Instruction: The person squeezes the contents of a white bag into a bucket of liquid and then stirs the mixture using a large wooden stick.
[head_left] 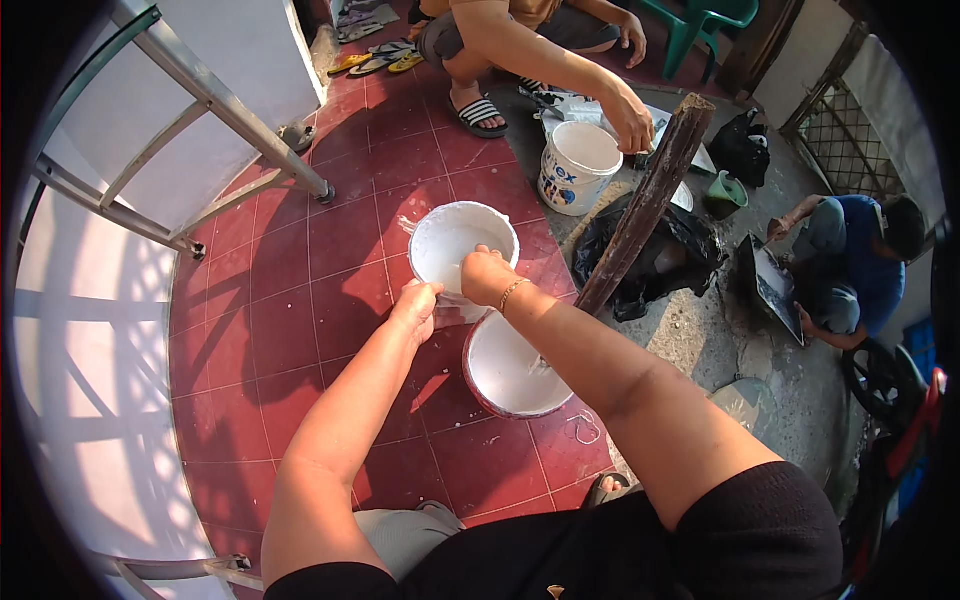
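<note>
The right hand (487, 276) grips the near rim of a white bucket (455, 243), fingers curled over its edge, while the left hand (418, 308) closes on the same bucket's lower side, tipping it above a white basin (505, 372) on the red tiled floor (300, 310). Just beyond, another person's hand (628, 118) reaches over a second white pail (577, 167) beside a dark wooden post (645, 205).

White paint bucket (452, 240), dark red tiled floor (300, 300), green chair (700, 20), striped sandal (480, 113), possibly gold bracelet (512, 293)
</note>
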